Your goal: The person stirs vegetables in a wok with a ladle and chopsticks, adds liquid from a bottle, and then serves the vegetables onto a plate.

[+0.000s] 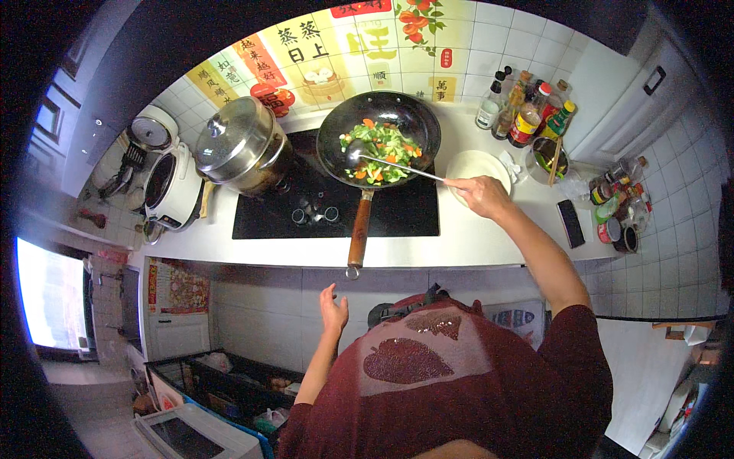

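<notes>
My right hand (480,195) grips the end of a long-handled metal ladle (401,167), whose bowl rests among chopped greens and orange carrot slices (385,150) in a black wok (421,120). The wok sits on a black glass cooktop (269,221), with its wooden handle (359,229) pointing towards me. Below the counter edge, near the ring at that handle's end, my left hand (334,308) is held in the air, fingers apart and touching nothing. A round cream plate (473,166) lies partly under my right hand and forearm.
A lidded steel pot (238,143) stands left of the wok, and a white rice cooker (172,186) beyond it. Sauce bottles (524,123) line the back right. Nearby are a metal container with chopsticks (549,158), a phone (570,223) and several jars (609,230).
</notes>
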A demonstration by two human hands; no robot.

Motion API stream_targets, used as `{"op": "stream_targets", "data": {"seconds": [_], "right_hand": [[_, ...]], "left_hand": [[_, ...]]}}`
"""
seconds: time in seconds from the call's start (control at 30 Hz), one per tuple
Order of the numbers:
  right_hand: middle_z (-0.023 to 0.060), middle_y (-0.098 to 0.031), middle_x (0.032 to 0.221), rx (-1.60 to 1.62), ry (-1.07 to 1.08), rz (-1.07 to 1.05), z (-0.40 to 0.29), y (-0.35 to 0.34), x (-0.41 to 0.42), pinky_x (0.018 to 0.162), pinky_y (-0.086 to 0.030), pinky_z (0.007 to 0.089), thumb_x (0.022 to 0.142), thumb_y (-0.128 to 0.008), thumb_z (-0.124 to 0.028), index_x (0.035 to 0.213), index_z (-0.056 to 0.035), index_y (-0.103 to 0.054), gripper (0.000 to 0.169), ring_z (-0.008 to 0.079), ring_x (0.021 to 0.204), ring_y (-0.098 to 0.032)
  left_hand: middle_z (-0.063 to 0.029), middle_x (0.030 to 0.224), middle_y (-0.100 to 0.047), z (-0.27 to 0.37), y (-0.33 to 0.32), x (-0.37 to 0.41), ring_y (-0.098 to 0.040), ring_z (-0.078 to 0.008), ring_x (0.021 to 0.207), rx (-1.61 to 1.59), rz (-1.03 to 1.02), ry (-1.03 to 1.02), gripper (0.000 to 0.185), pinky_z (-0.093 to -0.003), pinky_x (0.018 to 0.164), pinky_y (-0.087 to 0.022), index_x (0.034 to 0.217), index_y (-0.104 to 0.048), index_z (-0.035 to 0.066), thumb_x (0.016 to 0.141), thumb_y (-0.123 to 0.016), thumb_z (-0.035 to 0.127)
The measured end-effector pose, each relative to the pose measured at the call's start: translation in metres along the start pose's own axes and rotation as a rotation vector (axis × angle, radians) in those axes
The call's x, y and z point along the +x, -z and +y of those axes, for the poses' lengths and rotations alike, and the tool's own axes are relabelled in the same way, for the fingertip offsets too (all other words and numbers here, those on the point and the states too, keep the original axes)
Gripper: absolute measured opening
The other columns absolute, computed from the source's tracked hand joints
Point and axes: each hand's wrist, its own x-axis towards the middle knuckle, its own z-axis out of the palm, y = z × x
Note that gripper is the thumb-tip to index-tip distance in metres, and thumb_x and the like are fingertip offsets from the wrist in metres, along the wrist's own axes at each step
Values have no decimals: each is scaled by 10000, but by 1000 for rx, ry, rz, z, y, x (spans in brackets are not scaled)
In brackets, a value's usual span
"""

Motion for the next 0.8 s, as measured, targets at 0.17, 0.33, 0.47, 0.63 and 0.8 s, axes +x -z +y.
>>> {"op": "stream_targets", "data": {"seconds": [0.17,0.33,0.47,0.63,0.8], "right_hand": [[143,-624,817,62,-49,-25,4,6,3,658,-475,395,791,-536,-195,1103,-315,-565,336,318,715,-592],[144,-625,836,26,-58,35,-13,-7,26,664,-473,399,795,-543,-199,1094,-301,-572,318,318,738,-593],[140,-627,849,26,-133,19,-2,-3,30,677,-477,396,792,-546,-188,1078,-290,-586,306,315,750,-595],[136,-609,968,158,-158,27,-9,-6,44,751,-458,382,789,-547,-157,1115,-262,-564,343,318,851,-577],[140,-608,987,315,-270,-29,29,-14,43,758,-452,320,791,-560,-114,1140,-188,-551,356,247,837,-593]], "left_hand": [[-157,1085,-462,-26,-6,-17,-516,-265,907,6,1,78,476,-352,827,-420,1148,-454,36,699,-611,34],[-153,1064,-474,-27,0,-23,-520,-265,897,39,0,124,477,-354,816,-422,1145,-459,38,693,-613,39],[-149,1065,-478,-32,2,-24,-518,-261,898,21,55,123,478,-356,818,-421,1143,-461,37,690,-613,52],[-148,1075,-473,-39,-3,-30,-516,-257,902,52,27,119,474,-355,818,-420,1143,-462,38,693,-609,55],[-152,1041,-488,-32,0,-27,-520,-263,871,47,50,117,474,-358,803,-423,1137,-462,34,690,-616,51]]}}
